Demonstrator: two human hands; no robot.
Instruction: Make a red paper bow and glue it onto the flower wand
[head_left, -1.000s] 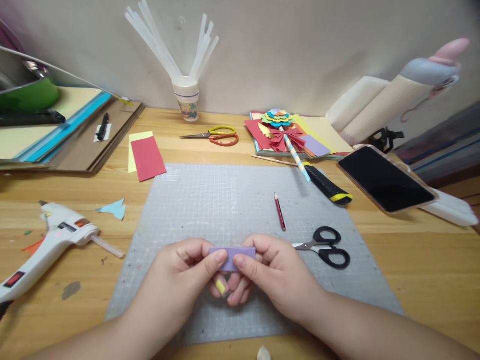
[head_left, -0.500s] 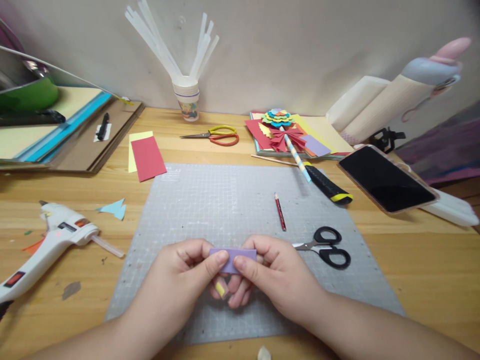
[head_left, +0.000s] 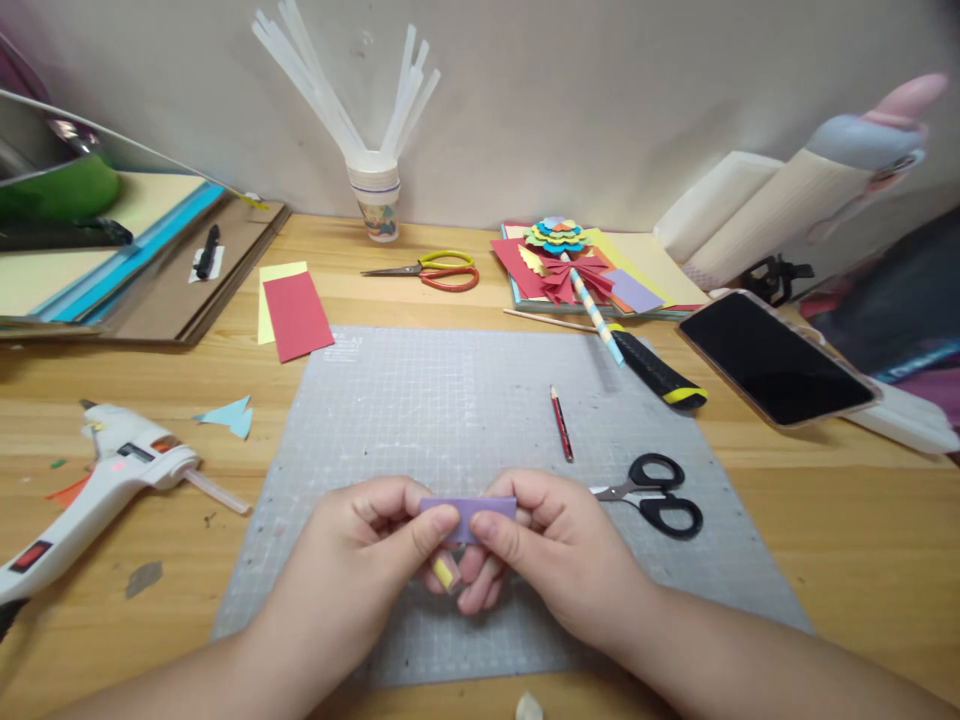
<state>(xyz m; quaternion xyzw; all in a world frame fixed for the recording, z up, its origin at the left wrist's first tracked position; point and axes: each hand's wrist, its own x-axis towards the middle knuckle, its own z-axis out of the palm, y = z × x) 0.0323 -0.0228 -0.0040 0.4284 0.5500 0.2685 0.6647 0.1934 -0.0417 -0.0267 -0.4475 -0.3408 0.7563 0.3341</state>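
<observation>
Between my two hands is a small purple piece of folded paper (head_left: pixel 465 507), held level above the grey cutting mat (head_left: pixel 405 410). My left hand (head_left: pixel 375 540) pinches its left end, thumb on the near face and fingers behind. At the other end, my right hand (head_left: pixel 551 540) grips it the same way, the two thumbs close together. A small yellow patch (head_left: pixel 444 573) shows at the fingers of my left hand; what it is I cannot make out. Black-handled scissors (head_left: pixel 652 495) lie just right of my right hand, their tips hidden behind it. Beyond them rests a short red pencil (head_left: pixel 561 425).
A white glue gun (head_left: pixel 142 470) lies at left, near blue paper scraps (head_left: pixel 229 415). Behind the mat are red paper (head_left: pixel 298 315), yellow-and-red scissors (head_left: pixel 427 270), a cup (head_left: pixel 377 205) of glue sticks and a paper flower (head_left: pixel 559 237). A phone (head_left: pixel 776 355) sits at right.
My hands and the purple paper stay almost in place; the paper's near face looks slightly tilted. At the far right, a dark shape has come into view behind the phone.
</observation>
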